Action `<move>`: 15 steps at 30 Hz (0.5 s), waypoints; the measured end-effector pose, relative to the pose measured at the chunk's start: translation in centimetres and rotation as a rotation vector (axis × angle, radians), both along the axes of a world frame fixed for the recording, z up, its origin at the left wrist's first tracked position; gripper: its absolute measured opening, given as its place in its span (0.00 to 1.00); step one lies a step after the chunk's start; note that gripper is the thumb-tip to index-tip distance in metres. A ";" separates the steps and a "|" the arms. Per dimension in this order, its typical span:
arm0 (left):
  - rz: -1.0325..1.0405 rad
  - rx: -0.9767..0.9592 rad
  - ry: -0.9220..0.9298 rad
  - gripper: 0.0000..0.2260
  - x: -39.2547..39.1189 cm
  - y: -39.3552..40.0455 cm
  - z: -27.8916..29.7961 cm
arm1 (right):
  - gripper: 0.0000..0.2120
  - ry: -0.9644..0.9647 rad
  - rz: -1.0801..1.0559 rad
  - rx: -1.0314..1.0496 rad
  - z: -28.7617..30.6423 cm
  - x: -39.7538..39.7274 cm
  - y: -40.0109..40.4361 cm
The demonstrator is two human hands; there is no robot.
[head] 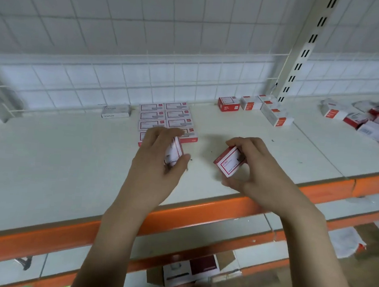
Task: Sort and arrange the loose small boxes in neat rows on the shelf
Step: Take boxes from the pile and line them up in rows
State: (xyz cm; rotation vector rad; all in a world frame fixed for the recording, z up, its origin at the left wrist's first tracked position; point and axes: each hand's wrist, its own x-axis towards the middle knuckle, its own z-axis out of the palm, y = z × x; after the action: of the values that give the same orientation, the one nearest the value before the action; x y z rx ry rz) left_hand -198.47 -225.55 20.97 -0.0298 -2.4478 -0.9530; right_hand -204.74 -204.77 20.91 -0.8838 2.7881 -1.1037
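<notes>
Two neat columns of small red-and-white boxes (166, 117) lie flat on the white shelf (59, 156), just beyond my hands. My left hand (160, 161) grips one such box (176, 150) on edge, right in front of the rows' near end. My right hand (252, 168) holds another red-and-white box (227, 160) tilted above the shelf, label up. Part of the near row is hidden behind my left hand.
A white staples box (115, 111) sits left of the rows. A few boxes (254, 106) stand near the slotted upright (302, 52). A loose heap of boxes (369, 121) lies at far right. The shelf has an orange front edge (179, 214); lower shelves hold cartons (189, 270).
</notes>
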 end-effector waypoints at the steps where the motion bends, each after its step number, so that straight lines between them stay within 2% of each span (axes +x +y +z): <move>1: 0.002 0.023 -0.009 0.19 -0.1 -0.2 0.0 | 0.32 0.005 0.001 0.004 0.1 -0.1 -0.2; 5: -0.034 0.132 -0.144 0.37 -0.5 -0.6 -0.2 | 0.32 0.030 0.005 0.020 0.3 -0.7 -0.6; 7: -0.039 0.144 -0.165 0.41 -0.7 -0.7 -0.3 | 0.32 0.035 0.010 0.019 0.4 -1.1 -0.8; 15: 0.080 0.150 0.000 0.23 -2.5 -0.9 0.4 | 0.34 0.014 0.062 0.007 1.0 -3.5 -1.3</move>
State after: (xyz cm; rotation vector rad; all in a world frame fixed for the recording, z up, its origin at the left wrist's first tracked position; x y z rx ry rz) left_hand -200.98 -226.49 21.41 0.1185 -2.3522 -1.0974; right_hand -208.23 -206.02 21.88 -0.9743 2.7535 -1.0832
